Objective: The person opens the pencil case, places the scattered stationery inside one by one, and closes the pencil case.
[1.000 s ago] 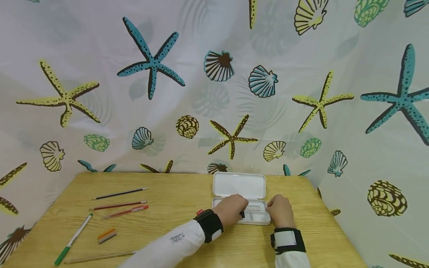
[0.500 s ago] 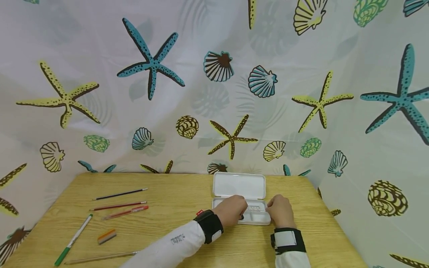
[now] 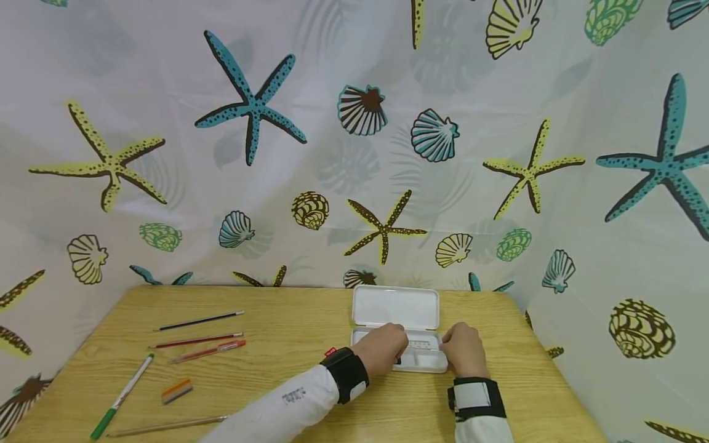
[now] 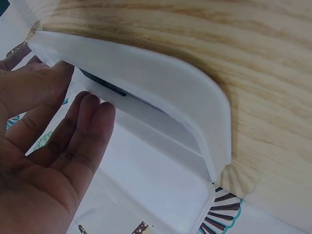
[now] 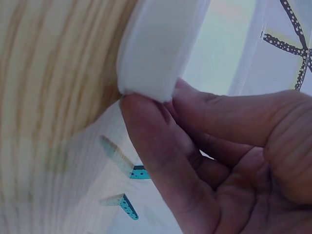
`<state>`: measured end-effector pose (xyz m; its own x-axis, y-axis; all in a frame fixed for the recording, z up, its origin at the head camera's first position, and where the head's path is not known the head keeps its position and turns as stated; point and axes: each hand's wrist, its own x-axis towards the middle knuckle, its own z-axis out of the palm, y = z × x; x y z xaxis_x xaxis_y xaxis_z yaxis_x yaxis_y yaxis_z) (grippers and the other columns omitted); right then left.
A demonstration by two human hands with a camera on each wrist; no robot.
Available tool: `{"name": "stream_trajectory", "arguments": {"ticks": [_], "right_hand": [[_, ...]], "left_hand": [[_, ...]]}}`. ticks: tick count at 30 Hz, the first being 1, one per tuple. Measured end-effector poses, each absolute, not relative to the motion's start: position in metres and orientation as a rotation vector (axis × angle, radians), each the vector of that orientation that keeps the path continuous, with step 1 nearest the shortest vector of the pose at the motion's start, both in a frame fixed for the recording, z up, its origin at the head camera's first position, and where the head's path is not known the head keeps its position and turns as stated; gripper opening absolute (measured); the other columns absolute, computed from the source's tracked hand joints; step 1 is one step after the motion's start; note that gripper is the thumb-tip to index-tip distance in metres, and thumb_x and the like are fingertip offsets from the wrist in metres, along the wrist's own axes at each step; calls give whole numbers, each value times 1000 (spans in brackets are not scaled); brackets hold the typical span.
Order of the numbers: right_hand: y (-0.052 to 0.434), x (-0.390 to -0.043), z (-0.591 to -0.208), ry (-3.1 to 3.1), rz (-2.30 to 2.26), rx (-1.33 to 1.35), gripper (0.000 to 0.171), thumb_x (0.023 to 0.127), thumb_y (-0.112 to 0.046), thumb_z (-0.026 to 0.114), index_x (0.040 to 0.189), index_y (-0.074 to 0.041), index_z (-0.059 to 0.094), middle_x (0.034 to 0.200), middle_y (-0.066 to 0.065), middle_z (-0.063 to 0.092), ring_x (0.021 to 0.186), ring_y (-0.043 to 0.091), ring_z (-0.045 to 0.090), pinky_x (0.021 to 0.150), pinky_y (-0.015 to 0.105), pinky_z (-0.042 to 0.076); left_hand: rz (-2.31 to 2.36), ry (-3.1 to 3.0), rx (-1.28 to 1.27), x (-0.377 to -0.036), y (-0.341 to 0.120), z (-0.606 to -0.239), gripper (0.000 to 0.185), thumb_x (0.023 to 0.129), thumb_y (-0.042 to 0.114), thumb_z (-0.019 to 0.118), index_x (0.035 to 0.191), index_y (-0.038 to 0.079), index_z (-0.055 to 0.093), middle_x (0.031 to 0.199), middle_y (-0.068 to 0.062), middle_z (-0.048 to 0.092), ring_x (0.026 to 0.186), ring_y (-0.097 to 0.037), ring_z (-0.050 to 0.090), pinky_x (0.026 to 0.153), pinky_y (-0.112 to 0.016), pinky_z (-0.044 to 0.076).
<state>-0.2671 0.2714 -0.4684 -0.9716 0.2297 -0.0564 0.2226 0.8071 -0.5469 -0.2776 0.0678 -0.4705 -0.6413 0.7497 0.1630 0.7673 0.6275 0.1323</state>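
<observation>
Right hand (image 3: 464, 348) pinches the white case (image 3: 396, 307) (lid up); left hand (image 3: 383, 348) rests relaxed inside.

Both arms wear long white sleeves; the left sleeve (image 3: 288, 409) carries a small line of dark lettering along the forearm. A black band (image 3: 346, 372) wraps the left wrist, with a small red tab at its upper edge; the right wrist band (image 3: 475, 397) is black with a pale grey panel across its top.
</observation>
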Motion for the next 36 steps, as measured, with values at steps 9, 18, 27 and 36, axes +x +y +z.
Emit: {"name": "stream_trajectory", "arguments": {"ticks": [9,18,27,36], "right_hand": [[272,-271,-471,-2989,891,-375,5,86,2,72,87,7,72,83,16,68,75,29,61,67,42,53],[273,-271,-468,-2988,879,-358,5,85,3,72,85,7,71,81,16,67,75,31,60,66,42,52],[273,-274,-468,-2993,891,-349,5,86,3,72,85,7,72,81,15,67,74,30,61,62,38,50],[274,-277,-467,-2996,899,-333,5,85,3,73,85,7,73,80,15,66,72,29,61,60,36,49]], "left_hand": [[-313,-2790,-1257,-276,66,-469,24,84,4,84,73,15,67,74,7,55,69,-3,48,61,-15,41],[-377,-2829,-1263,-274,65,-462,18,88,4,80,77,13,71,72,7,55,67,-4,48,62,-16,40],[-409,-2828,-1256,-273,64,-459,16,88,3,80,78,12,71,72,7,55,67,-4,48,61,-16,40],[-362,-2769,-1299,-277,61,-461,16,88,6,81,78,13,71,74,9,58,70,-1,48,63,-13,40]]}}
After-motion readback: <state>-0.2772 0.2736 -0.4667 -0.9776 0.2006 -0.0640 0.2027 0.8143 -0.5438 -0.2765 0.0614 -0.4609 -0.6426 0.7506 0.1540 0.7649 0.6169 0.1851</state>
